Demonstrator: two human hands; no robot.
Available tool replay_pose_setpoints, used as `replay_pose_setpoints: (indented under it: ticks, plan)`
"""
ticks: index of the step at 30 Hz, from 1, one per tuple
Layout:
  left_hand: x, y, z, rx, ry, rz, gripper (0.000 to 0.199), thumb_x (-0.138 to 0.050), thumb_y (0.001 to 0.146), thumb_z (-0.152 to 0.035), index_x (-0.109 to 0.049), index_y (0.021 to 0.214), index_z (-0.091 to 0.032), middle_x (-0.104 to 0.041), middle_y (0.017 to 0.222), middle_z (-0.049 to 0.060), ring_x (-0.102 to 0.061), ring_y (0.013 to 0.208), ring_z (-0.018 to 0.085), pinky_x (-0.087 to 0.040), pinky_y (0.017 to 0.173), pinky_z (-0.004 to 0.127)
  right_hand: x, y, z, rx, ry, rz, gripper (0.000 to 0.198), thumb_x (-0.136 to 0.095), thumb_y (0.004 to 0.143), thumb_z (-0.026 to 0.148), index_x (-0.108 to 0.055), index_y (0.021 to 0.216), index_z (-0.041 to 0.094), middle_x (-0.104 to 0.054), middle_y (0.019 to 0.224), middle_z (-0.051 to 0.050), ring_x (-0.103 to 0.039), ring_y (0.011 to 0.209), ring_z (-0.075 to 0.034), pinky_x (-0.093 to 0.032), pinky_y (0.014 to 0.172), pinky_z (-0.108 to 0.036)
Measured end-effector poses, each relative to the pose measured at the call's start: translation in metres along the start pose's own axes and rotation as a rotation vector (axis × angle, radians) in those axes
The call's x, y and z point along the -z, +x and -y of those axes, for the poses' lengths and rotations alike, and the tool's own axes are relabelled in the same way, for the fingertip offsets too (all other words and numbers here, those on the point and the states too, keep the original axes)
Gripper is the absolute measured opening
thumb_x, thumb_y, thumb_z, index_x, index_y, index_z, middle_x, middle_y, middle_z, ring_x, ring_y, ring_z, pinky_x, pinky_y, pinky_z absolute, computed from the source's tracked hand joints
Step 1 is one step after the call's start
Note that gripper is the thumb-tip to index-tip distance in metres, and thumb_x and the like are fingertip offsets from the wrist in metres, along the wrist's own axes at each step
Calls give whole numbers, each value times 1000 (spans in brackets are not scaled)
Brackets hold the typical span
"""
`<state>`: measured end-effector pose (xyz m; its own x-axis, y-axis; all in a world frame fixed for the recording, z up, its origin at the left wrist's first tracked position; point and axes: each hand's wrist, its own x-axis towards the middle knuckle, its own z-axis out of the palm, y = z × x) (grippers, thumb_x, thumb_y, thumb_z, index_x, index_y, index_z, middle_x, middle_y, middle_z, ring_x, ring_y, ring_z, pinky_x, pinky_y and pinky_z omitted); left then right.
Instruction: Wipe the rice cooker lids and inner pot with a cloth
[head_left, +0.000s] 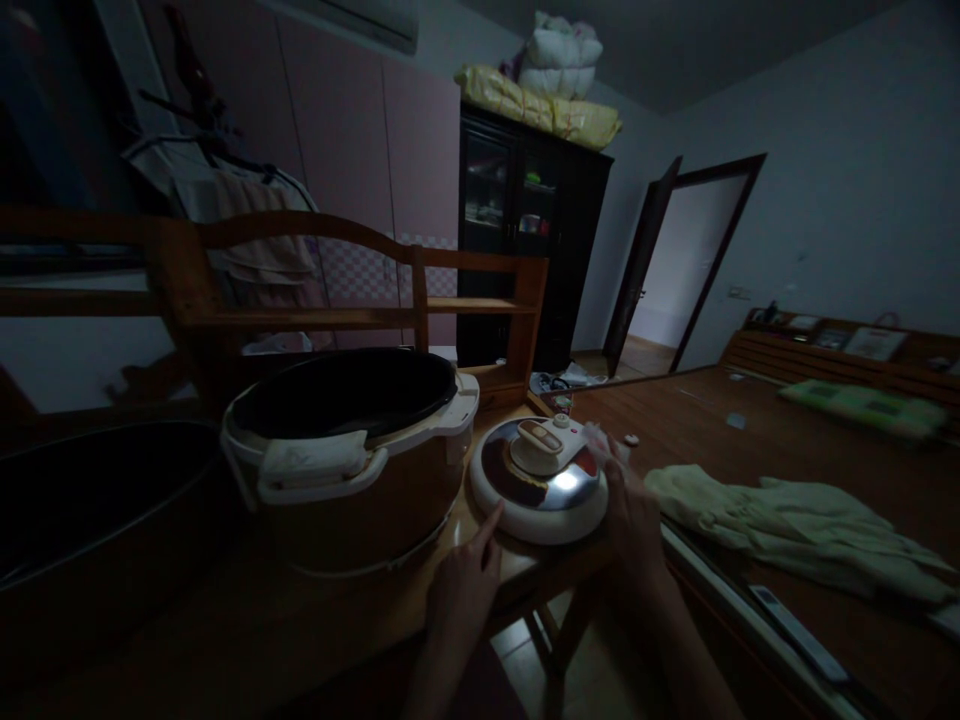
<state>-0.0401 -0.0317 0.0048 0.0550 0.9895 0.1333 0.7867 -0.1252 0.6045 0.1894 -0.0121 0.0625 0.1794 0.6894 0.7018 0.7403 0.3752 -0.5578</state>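
Note:
A rice cooker lid [538,525], with a pale rim, a shiny dark top and a raised handle, lies on the wooden table beside the cooker. My left hand [463,585] is at its near-left rim, index finger stretched out against the edge and the other fingers partly curled. On the lid's right side, my right hand [631,505] pinches a thin whitish wipe [598,440], which is blurred, against the surface. To the left stands the cooker body [352,520], uncovered, with a pale carrying handle; its inside is dark.
A large dark pot [112,520] stands at the far left of the table [330,630]. Behind is a wooden shelf frame [480,305]. To the right, a wooden bed surface [690,420] holds a crumpled pale cloth [795,520] and a flat pale strip [799,635].

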Motion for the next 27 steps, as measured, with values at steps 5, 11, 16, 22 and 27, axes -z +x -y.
replay_pose_setpoints:
  ticks: [5,11,16,22,27]
  plan:
    - [0,1,0,-7,-4,1,52,-45,93,-26,-39,143,-39,-75,89,7,-69,78,21,-41,62,25,-45,-21,-18,191,-164,149,41,-32,100,28,-57,131,19,-53,138,-9,-44,133,-23,-33,112,-48]
    - [-1,1,2,-7,18,-1,52,-46,93,-28,-39,142,-43,-74,86,5,-70,77,21,-40,60,26,-47,-39,-19,262,-96,198,42,-31,99,23,-53,135,21,-51,140,-5,-42,134,-20,-34,113,-47]
    - [-2,1,3,-22,6,-14,50,-43,94,-29,-38,143,-41,-74,88,6,-70,78,20,-38,59,26,-34,-45,-22,254,-14,252,43,-31,99,23,-51,136,26,-52,140,-2,-42,134,-20,-33,113,-48]
    - [-2,0,3,-37,8,-31,51,-43,94,-27,-38,142,-43,-74,87,5,-69,77,20,-36,58,26,-15,-55,-33,132,186,300,41,-32,99,30,-60,128,28,-57,135,-3,-45,132,-23,-32,112,-48]
    - [-2,-1,3,-14,22,-20,52,-45,94,-28,-37,143,-42,-74,87,5,-69,75,20,-35,58,26,1,-58,-41,-27,352,294,44,-31,98,37,-71,112,25,-66,122,-5,-54,122,-26,-34,110,-48]
